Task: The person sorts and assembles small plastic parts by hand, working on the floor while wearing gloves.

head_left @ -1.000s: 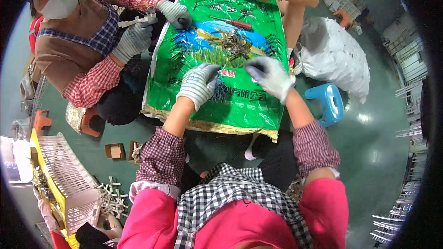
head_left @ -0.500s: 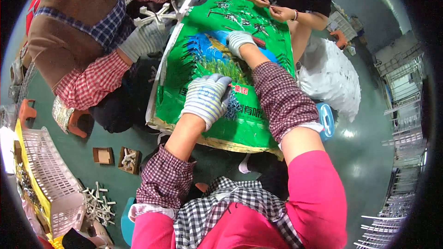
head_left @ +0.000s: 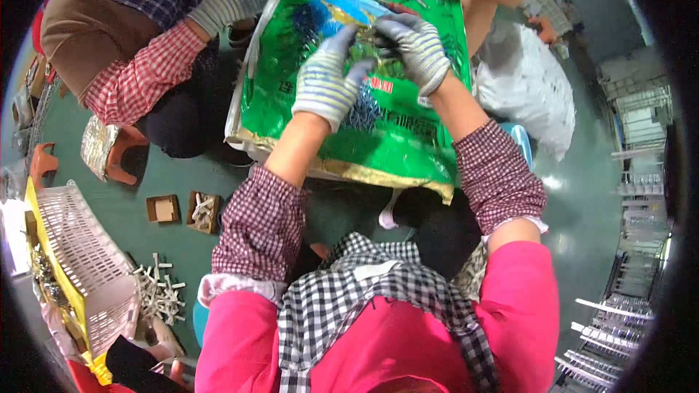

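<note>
Green floor lies below; left hand (head_left: 329,76) and right hand (head_left: 416,51) pinch something small over the soft, slippery green sack (head_left: 378,138); grip its edges.

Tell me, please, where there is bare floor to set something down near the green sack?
Bare teal floor lies right of the green sack, below the white bag. A smaller patch sits between the two small boxes and the sack. The left is crowded by the white basket and loose clips.

2 gloved hands (head_left: 331,76) (head_left: 415,47), 1 green sack (head_left: 378,131), 1 white sack (head_left: 528,94), 2 sm boxes (head_left: 162,209) (head_left: 202,211)
</note>
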